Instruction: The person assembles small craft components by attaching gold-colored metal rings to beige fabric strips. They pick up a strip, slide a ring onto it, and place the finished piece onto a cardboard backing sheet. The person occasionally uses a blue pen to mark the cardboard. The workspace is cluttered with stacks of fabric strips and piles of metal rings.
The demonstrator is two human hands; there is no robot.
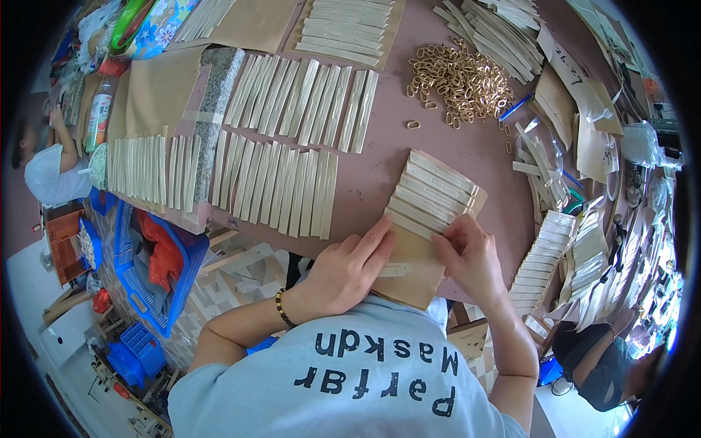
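A brown cardboard piece [415,274] rests at the table's near edge, in front of my body. Several flat, pale gold strips [438,182] lie side by side across its far half. My left hand [345,266] lies along the card's left edge, fingers stretched, fingertips touching the left end of the nearest strip. At that strip's right end, my right hand [469,252] is closed in a pinch, thumb and fingers together. A short pale strip [394,271] sits on the bare near half of the card. My left thumb is hidden.
Rows of loose gold strips [299,102] cover the table's left side. A heap of gold oval rings [461,80] lies at the far right. Filled cards [542,255] lie right of my arm. A blue basket [161,270] stands lower left. Other people are at both sides.
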